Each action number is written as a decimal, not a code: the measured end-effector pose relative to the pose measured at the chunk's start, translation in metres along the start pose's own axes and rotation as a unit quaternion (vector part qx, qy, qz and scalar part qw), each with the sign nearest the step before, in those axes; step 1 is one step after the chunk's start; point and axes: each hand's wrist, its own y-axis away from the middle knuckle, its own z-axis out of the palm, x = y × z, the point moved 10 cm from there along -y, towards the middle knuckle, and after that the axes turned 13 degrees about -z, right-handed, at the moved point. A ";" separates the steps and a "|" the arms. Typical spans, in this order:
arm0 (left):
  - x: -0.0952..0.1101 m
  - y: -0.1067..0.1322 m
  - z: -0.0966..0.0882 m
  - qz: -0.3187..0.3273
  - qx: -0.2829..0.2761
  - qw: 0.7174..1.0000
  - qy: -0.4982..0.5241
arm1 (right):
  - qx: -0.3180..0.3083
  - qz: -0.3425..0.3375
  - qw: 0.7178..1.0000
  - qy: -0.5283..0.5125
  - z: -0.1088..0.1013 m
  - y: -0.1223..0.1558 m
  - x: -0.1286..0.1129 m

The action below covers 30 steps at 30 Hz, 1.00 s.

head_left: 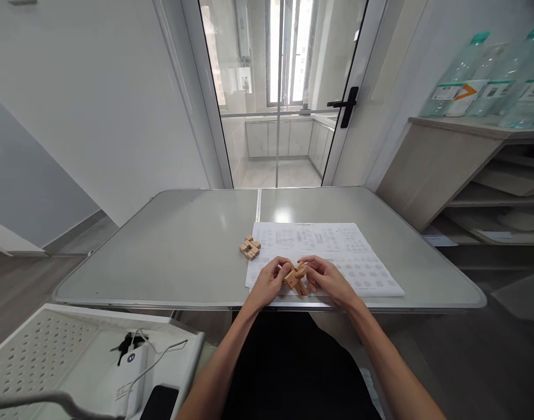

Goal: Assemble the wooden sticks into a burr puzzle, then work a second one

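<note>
Wooden block assembly point(290, 280): you hold it tilted above the near part of the printed sheets point(374, 273), close to the near edge of the table point(174, 251). Your left hand point(267, 281) is closed around its left side, thumb and curled fingers gripping it; your right hand point(332, 281) is partly curled at the other side, though you cannot tell from this view whether it pinches or merely touches. The work appears to be partway along: several blocks stand joined at angles between your hands, while a second block group point(250, 248) lies at the sheets' left edge, apart from both hands; whether its blocks remain to be added is unclear. Your forearms cross the near edge; for moving, the surface extends widely leftward and beyond the sheets' far edge.
</note>
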 end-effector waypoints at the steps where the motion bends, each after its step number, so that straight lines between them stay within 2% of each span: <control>1: 0.000 0.000 0.000 0.000 -0.001 1.000 0.003 | 0.003 0.003 1.000 0.001 -0.001 -0.001 0.001; 7: 0.002 0.003 0.006 0.004 -0.025 0.999 0.022 | 0.012 0.023 1.000 -0.009 -0.003 -0.003 0.006; 12: 0.003 0.002 0.004 0.009 -0.009 1.000 0.014 | 0.021 0.016 1.000 -0.003 -0.006 -0.003 0.007; 21: -0.008 -0.006 0.000 0.017 -0.011 0.999 0.029 | 0.032 0.024 0.999 0.017 -0.004 -0.007 0.009; 30: -0.005 -0.005 -0.004 0.009 0.019 1.000 0.011 | 0.003 0.043 0.998 0.043 0.000 -0.010 0.009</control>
